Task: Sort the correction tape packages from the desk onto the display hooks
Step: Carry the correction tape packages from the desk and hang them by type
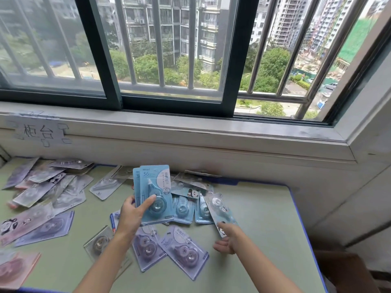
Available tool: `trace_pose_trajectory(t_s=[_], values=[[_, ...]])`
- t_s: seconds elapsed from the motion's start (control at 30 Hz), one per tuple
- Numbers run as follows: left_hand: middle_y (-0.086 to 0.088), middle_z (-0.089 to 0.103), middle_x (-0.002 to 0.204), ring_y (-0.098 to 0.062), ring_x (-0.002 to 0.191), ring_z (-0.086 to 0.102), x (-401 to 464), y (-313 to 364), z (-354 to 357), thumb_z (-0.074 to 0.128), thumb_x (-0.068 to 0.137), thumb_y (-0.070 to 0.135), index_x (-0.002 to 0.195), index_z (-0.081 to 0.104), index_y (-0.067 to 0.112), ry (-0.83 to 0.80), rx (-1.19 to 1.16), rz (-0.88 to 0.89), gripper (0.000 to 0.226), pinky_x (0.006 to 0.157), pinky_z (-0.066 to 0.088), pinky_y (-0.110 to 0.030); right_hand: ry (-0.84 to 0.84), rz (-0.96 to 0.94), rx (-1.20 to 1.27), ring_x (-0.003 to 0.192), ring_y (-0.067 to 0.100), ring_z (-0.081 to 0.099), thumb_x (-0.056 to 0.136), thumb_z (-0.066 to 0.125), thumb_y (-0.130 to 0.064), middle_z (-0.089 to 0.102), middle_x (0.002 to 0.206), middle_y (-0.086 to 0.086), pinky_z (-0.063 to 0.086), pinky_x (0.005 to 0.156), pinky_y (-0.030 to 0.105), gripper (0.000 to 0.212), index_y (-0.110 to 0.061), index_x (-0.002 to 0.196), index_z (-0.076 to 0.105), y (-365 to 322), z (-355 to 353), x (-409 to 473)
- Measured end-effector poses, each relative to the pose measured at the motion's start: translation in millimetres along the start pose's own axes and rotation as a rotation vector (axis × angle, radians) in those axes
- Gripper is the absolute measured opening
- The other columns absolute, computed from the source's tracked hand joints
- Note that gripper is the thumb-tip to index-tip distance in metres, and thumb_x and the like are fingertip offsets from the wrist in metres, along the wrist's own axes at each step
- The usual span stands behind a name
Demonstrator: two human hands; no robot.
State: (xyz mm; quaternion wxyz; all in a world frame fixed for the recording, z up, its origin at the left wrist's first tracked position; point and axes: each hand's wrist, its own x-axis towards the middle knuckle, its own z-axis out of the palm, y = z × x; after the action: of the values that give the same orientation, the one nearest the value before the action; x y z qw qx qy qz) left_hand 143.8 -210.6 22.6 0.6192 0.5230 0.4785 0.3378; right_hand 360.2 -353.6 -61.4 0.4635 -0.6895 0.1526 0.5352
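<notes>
Blue packages stand upright, lengthwise vertical, in left hand.

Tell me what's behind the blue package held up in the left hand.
Behind the front blue package gripped by the left hand, a second blue package shows its left edge and top corner. The rest of it is covered, and whether more are stacked behind cannot be seen.

High-rise room: desk, barred window
</notes>
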Motion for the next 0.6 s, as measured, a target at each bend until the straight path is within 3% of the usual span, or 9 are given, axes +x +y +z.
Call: trace_pose_trajectory(t_s=[0.03,0.1,0.17,0.23,0.3,0.43,0.6], values=[[-0.012,0.069,0.105,-0.028,0.096,0.068,-1,-1,-3,0.074,0.084,0.017,0.102,0.058,0.014,0.007,-0.001,0.003,0.024,0.083,0.054,-0.040,0.003,0.048,0.095,0.122,0.034,0.052,0.093,0.063,-0.024,0.041,0.141,0.015,0.053,0.040,0.039,0.049,-0.010,0.134,0.041,2,-3,6],[-0.011,0.069,0.103,-0.028,0.095,0.068,-3,-3,-8,0.075,0.084,0.018,0.099,0.057,0.017,0.021,0.007,0.001,0.023,0.086,0.054,-0.043,0.014,0.067,0.222,0.124,0.036,0.048,0.092,0.063,-0.017,0.036,0.147,0.014,0.050,0.033,0.041,0.050,-0.006,0.136,0.042,4,-1,19],[-0.011,0.070,0.105,-0.028,0.095,0.069,-5,-7,-14,0.076,0.083,0.019,0.105,0.058,0.014,0.032,0.008,-0.004,0.029,0.086,0.055,-0.044,0.023,0.005,0.297,0.104,0.033,0.056,0.093,0.059,-0.008,0.049,0.129,0.015,0.041,0.023,0.035,0.042,-0.003,0.133,0.047,3,2,25],[-0.013,0.070,0.107,-0.029,0.096,0.069,-5,-10,-19,0.077,0.081,0.020,0.114,0.057,0.008,0.040,0.003,-0.014,0.040,0.088,0.055,-0.047,0.107,-0.055,0.412,0.080,0.026,0.054,0.092,0.058,0.002,0.053,0.110,0.014,0.049,0.033,0.031,0.042,-0.004,0.133,0.048,3,2,31],[-0.013,0.069,0.107,-0.029,0.095,0.069,-5,-13,-21,0.077,0.081,0.020,0.117,0.055,0.005,0.030,0.003,-0.023,0.045,0.089,0.055,-0.048,0.192,-0.157,0.497,0.089,0.026,0.059,0.089,0.059,0.005,0.056,0.109,0.015,0.054,0.043,0.028,0.040,-0.001,0.128,0.051,4,-1,30],[-0.012,0.069,0.104,-0.026,0.091,0.068,-3,-15,-13,0.075,0.083,0.018,0.115,0.055,0.006,-0.039,0.002,-0.029,0.039,0.080,0.055,-0.039,0.506,-0.523,0.167,0.081,0.030,0.060,0.089,0.060,-0.010,0.058,0.078,0.010,0.041,0.059,0.030,0.010,-0.005,0.094,0.054,5,-15,-3],[-0.011,0.070,0.105,-0.024,0.091,0.068,2,-20,14,0.076,0.082,0.022,0.111,0.058,0.009,-0.241,0.049,-0.031,0.037,0.071,0.054,-0.033,0.643,-0.874,0.156,0.069,0.020,0.052,0.091,0.057,-0.009,0.059,0.072,0.000,0.036,0.061,0.026,0.004,-0.009,0.088,0.054,10,-39,-57]])
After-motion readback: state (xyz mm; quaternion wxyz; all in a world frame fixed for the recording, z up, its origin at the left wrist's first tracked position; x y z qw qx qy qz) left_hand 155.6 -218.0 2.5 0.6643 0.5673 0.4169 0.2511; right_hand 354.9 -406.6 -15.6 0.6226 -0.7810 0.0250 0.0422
